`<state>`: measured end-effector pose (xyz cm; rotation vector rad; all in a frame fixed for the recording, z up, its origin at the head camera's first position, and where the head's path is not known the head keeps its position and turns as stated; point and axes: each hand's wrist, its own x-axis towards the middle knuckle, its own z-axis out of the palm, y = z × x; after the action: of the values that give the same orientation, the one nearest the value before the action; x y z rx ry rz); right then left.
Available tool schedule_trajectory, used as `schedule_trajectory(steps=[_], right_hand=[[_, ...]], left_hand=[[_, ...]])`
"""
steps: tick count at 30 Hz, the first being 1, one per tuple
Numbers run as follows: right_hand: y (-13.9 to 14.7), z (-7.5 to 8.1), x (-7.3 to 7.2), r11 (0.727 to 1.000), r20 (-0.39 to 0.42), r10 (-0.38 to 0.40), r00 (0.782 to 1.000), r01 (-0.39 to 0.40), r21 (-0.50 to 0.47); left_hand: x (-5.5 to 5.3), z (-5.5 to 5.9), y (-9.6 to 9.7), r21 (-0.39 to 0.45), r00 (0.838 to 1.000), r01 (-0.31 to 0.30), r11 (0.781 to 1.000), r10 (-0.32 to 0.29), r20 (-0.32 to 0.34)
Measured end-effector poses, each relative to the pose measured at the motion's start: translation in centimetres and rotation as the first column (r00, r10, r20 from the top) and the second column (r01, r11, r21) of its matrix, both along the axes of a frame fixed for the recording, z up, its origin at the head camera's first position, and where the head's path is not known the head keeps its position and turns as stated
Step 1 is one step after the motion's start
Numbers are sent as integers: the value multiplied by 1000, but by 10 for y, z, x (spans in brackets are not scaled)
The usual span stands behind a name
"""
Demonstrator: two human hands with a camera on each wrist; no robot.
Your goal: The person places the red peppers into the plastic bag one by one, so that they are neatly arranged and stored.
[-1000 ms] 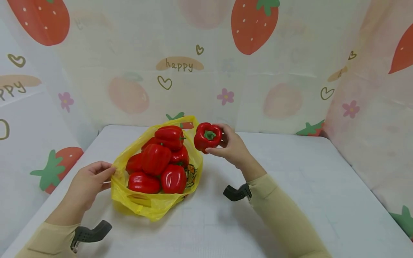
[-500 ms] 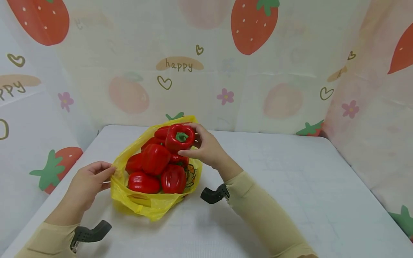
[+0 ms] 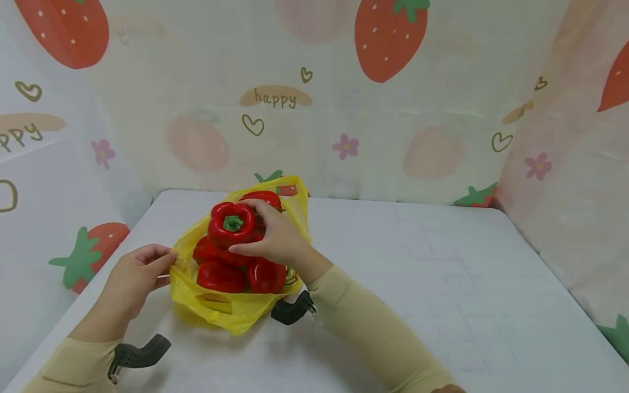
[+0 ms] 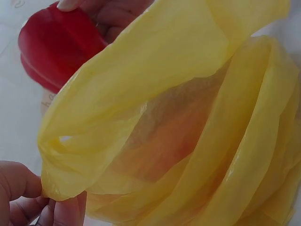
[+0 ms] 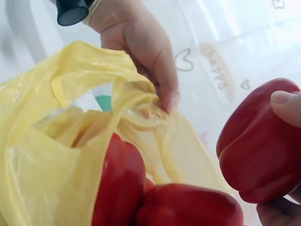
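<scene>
A yellow plastic bag (image 3: 236, 319) stands open on the white table, with several red bell peppers (image 3: 222, 277) piled inside. My left hand (image 3: 135, 278) pinches the bag's left rim between thumb and fingers; the left wrist view shows this pinch at the bag's edge (image 4: 66, 181). My right hand (image 3: 277, 234) grips another red bell pepper (image 3: 220, 225), its green stem facing me, over the pile in the bag. In the right wrist view that held pepper (image 5: 258, 146) is to the right of the bag, thumb on its side. My right hand hides part of the pile.
The white table (image 3: 417, 284) stretches to the right of the bag. Behind it hangs a pale cloth wall (image 3: 314, 125) printed with strawberries, with more cloth at both sides. A black camera mount (image 3: 293, 308) on the right wrist overlaps the bag's front right edge in the head view.
My right hand has carried the held pepper leftward, from beside the bag's right edge to over the pile. My left hand keeps its pinch on the bag's rim.
</scene>
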<state>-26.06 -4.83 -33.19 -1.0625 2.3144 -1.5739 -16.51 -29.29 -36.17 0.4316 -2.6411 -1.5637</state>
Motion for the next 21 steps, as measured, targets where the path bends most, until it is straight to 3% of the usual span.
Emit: schedule_trajectory(steps=[7,14,21], right_hand=[[-21,-2,9,999,11,30,999,-30,26],[-37,-7,17,983,-68,2,998,11,185],[-42,-8,19,972,-78,8,997,11,237]], left_hand=[[1,4,0,9,1000,-3,1000,3,15],[3,6,-1,2,1000,8,1000,-8,6],[4,7,-3,4,1000,9,1000,-9,0]])
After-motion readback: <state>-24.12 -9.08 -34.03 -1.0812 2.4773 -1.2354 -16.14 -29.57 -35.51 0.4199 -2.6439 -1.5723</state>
